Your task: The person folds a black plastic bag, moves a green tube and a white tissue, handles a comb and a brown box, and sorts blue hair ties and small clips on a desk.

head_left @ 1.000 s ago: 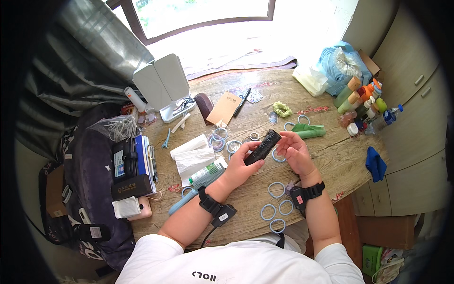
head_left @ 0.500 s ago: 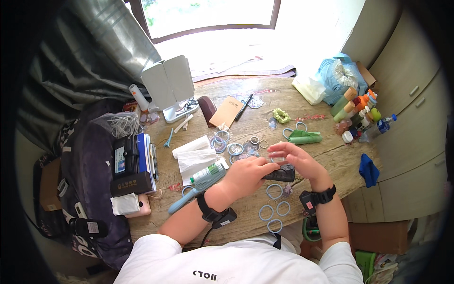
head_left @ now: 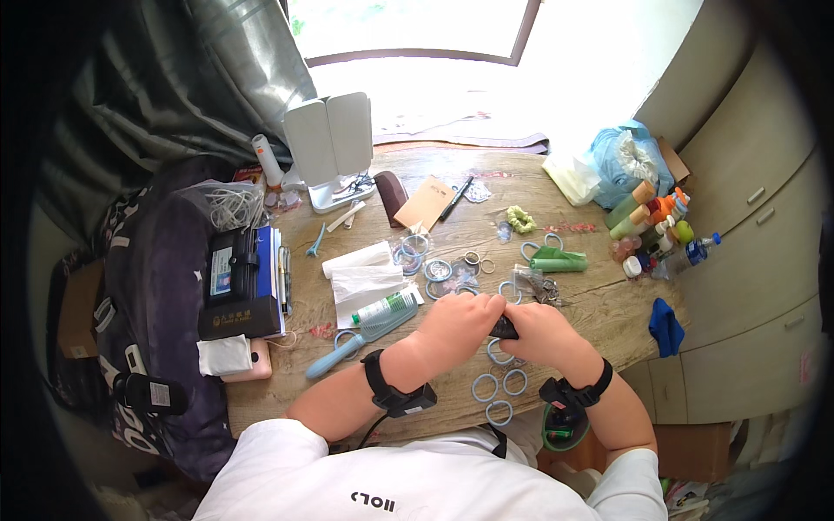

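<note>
The black roll (head_left: 502, 328) is between the two hands, just above the tabletop (head_left: 434, 391), and mostly covered by fingers. The left hand (head_left: 458, 326) is closed over its far end from the left; the right hand (head_left: 549, 336) grips it from the right, fingers curled. The two hands meet at their fingers.

Four pale blue rings (head_left: 499, 388) lie nearer the person than the hands, the topmost just below the roll. Just beyond the right hand are a clear packet (head_left: 526, 279) and, farther on, a green roll (head_left: 559, 259).

To the left of the left hand, a blue brush (head_left: 334, 358) lies with a green-and-white tube (head_left: 382, 308) beside its head, near some white tissue (head_left: 360, 265). Well beyond the hands are a tan notebook (head_left: 425, 203), a pen (head_left: 456, 199) and a green scrunchie (head_left: 520, 219); a white mirror (head_left: 330, 143) stands far to the left. Well to the right of the right hand are a blue cloth (head_left: 666, 327) and, beyond it, several bottles (head_left: 630, 221).
</note>
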Action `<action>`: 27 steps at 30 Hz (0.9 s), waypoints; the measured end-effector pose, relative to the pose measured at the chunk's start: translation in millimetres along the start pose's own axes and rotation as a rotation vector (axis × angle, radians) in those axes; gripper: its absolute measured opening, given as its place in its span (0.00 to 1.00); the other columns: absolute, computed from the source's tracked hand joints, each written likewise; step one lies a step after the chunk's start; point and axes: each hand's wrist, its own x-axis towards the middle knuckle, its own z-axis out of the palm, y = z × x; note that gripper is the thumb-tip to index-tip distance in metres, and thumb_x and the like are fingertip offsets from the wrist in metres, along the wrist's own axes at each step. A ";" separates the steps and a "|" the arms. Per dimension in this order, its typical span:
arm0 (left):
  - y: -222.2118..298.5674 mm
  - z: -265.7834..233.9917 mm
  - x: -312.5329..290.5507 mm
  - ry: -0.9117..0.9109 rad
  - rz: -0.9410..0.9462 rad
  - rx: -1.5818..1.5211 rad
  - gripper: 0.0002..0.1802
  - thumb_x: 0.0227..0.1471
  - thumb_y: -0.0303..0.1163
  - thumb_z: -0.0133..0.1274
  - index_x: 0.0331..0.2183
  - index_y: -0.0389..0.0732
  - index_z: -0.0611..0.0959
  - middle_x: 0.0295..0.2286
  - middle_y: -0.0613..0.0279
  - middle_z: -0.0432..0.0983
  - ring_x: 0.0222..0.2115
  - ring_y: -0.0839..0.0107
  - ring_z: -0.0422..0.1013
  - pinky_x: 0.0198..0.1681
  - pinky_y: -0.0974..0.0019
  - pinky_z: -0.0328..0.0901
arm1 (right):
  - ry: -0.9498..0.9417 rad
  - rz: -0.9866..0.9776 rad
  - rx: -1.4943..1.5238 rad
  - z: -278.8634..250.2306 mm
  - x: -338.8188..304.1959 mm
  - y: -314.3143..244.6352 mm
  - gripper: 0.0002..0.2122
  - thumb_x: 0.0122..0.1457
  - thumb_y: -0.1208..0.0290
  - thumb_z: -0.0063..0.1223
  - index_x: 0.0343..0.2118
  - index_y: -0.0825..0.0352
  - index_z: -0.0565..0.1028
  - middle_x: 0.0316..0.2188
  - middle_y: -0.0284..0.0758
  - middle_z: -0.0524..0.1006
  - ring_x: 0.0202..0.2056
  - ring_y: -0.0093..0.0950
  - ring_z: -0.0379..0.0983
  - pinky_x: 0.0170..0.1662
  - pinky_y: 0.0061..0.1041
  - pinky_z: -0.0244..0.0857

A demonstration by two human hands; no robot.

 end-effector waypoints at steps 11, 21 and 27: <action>5.9 -7.4 -0.3 -0.352 -0.206 -0.171 0.13 0.45 0.35 0.57 0.32 0.38 0.77 0.26 0.52 0.77 0.31 0.54 0.74 0.34 0.56 0.69 | -0.138 0.038 -0.306 -3.9 7.2 -14.0 0.09 0.43 0.67 0.60 0.29 0.60 0.75 0.24 0.36 0.77 0.30 0.37 0.76 0.33 0.35 0.69; 1.8 -16.5 11.4 -0.632 -0.380 -0.447 0.19 0.46 0.44 0.57 0.33 0.37 0.80 0.26 0.51 0.78 0.29 0.55 0.75 0.35 0.58 0.67 | 0.004 -0.133 -0.388 7.7 9.5 -1.0 0.05 0.43 0.68 0.58 0.25 0.57 0.76 0.20 0.31 0.77 0.26 0.33 0.77 0.29 0.32 0.69; -8.9 0.9 9.1 -0.612 -0.357 -0.466 0.20 0.46 0.45 0.57 0.34 0.37 0.81 0.26 0.51 0.78 0.30 0.57 0.75 0.35 0.59 0.67 | 0.019 -0.227 -0.352 10.5 16.5 4.2 0.07 0.41 0.67 0.59 0.25 0.58 0.76 0.21 0.31 0.77 0.26 0.33 0.76 0.29 0.31 0.69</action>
